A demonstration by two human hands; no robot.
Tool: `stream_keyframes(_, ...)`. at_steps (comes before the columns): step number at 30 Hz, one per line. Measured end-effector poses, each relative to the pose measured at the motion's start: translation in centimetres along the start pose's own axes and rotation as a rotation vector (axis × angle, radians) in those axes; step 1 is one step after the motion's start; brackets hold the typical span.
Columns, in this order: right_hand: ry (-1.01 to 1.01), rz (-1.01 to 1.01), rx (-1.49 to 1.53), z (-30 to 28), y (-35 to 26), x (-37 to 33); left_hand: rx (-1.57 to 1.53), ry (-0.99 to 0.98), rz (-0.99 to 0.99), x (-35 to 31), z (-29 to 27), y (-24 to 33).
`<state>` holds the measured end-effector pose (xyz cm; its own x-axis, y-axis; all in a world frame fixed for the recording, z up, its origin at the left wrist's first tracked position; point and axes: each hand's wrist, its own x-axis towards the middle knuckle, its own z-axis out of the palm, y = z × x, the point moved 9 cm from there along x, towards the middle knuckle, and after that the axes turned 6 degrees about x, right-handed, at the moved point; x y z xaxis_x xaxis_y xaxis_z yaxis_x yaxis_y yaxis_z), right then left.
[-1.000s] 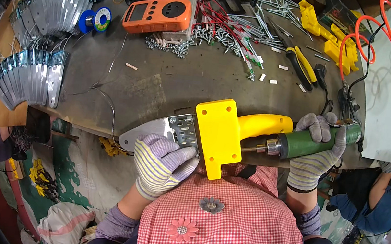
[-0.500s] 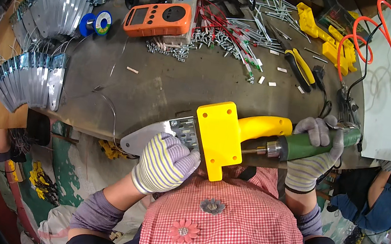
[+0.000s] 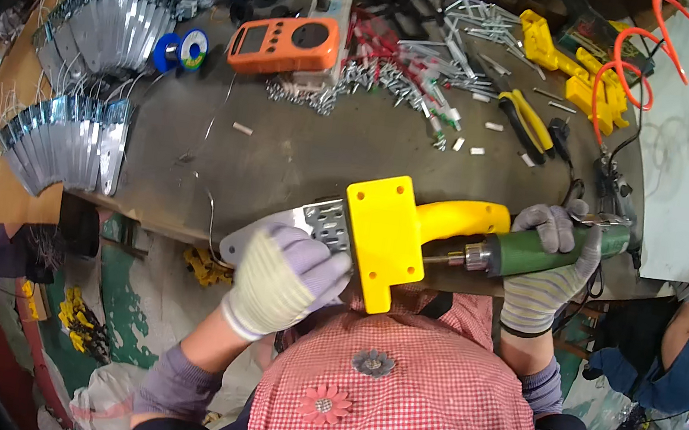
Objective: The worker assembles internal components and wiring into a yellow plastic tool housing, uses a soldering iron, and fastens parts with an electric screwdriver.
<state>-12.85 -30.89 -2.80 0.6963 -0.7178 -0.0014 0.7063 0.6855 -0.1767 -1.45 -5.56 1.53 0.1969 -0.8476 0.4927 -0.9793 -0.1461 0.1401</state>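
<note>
At the table's front edge lies a yellow plastic tool housing with a curved handle pointing right. A pointed metal plate, with slotted vents near the housing, sticks out to its left. My left hand, in a striped glove and slightly blurred, has its fingers curled over the plate's near edge beside the housing. My right hand, gloved too, is wrapped round a green power screwdriver. Its shaft points left at the housing's right side, below the yellow handle; the tip is hidden there.
Fanned metal plates with wires lie at the left, near a blue solder spool. Behind are an orange multimeter, loose screws, yellow-handled pliers and yellow housing halves. A red coiled hose hangs at the right; another person sits beyond.
My left hand has turned and shifted slightly on the metal plate. The screwdriver and my right hand stay almost in place, while the whole view has moved a little.
</note>
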Motion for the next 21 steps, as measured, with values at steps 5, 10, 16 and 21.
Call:
stream_keyframes(5,0.036,-0.027,-0.011,0.5,-0.3,0.6,0.259,-0.177,-0.196,-1.1,-0.2,-2.9)
stream_keyframes(10,0.137,-0.040,-0.530,4.4,-5.0,3.7,0.051,-0.357,-0.189,-0.7,0.7,-4.6)
stream_keyframes(16,-0.118,-0.598,-2.419,5.1,-12.4,7.3,-0.087,-0.332,-0.146,0.2,-0.3,-5.5)
stream_keyframes(21,0.043,-0.276,-2.749,3.3,-11.4,8.9,-0.110,-0.352,-0.191,0.2,-0.2,-6.3)
